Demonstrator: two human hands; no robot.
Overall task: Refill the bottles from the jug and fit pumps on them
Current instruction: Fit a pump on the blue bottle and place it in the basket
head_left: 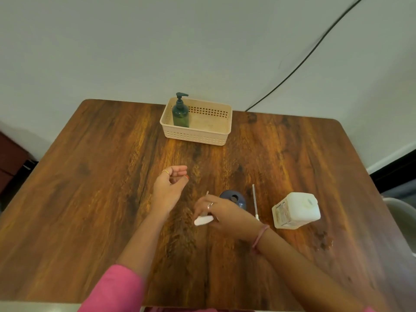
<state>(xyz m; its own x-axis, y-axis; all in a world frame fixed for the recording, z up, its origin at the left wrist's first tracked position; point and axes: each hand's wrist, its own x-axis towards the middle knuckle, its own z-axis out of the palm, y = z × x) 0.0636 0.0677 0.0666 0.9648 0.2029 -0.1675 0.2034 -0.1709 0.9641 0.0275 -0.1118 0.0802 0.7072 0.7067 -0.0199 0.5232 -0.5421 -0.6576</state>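
My left hand (169, 184) wore a thin gold ring, its thumbnail painted red-orange, and a bright pink sleeve (114, 289) covered that upper arm. My right hand (221, 212) carried a silver ring, with a pink bracelet (260, 236) circling the wrist.

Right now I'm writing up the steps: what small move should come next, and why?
Probably bring the white pump in the right hand over the blue bottle and lower its tube in: the bottle's mouth is open, right beside that hand, and the left hand is free.
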